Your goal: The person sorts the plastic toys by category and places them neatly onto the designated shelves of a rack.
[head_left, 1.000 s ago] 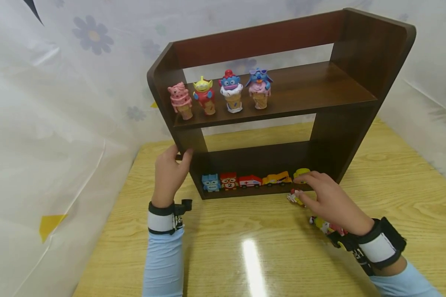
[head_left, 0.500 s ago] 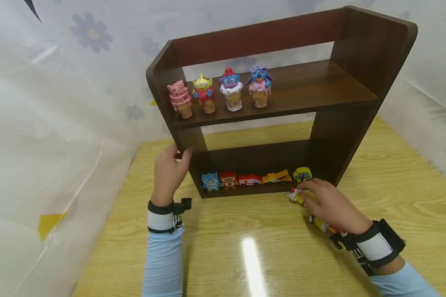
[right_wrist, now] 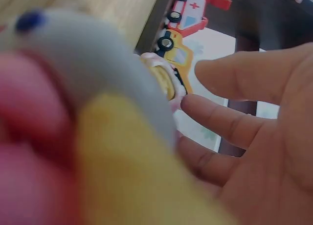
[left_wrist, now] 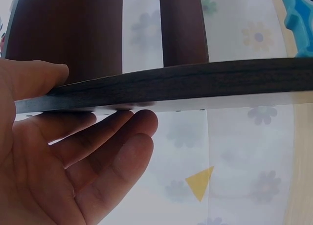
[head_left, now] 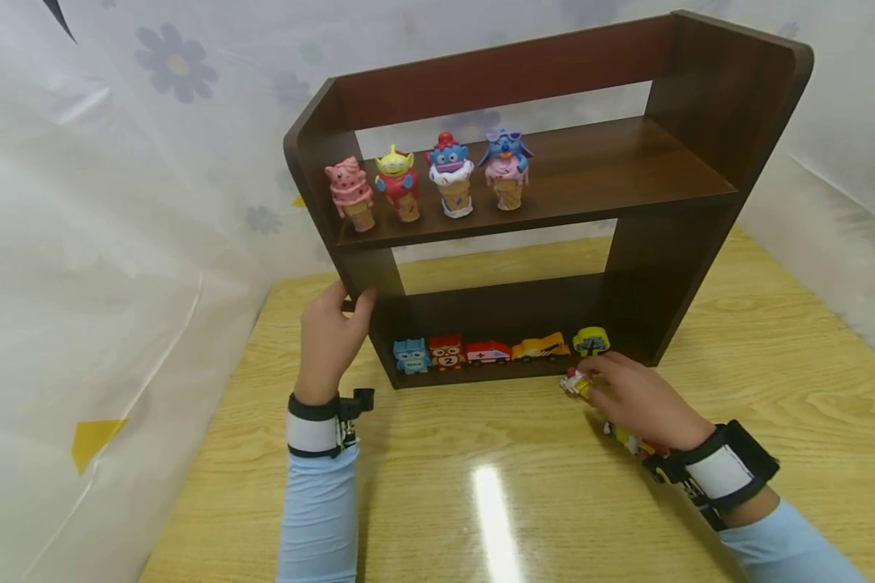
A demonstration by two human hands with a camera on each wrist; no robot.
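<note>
My left hand (head_left: 331, 340) grips the left side panel of a dark brown wooden shelf (head_left: 729, 113); in the left wrist view the thumb lies on one face, the fingers on the other. My right hand (head_left: 642, 401) is low at the shelf's front right, its fingers loosely bent beside a small white, red and yellow figurine (head_left: 573, 382) on the table. In the right wrist view the fingertips (right_wrist: 190, 101) are at this figurine's edge, the thumb apart from it. Just behind stands a yellow tree block (head_left: 591, 341) on the bottom shelf.
Left of the tree block stand a tow truck (head_left: 541, 348), an ambulance (head_left: 488, 353), a red owl block (head_left: 447, 353) and a blue owl block (head_left: 411, 356). Several ice-cream-cone figurines (head_left: 454, 178) line the upper shelf's left. More colourful figurines (head_left: 627, 439) lie under my right wrist.
My right hand has drawn back from the tree block, which now shows uncovered on the bottom shelf, and come down to the figurine in front. The left hand keeps its hold on the shelf.
</note>
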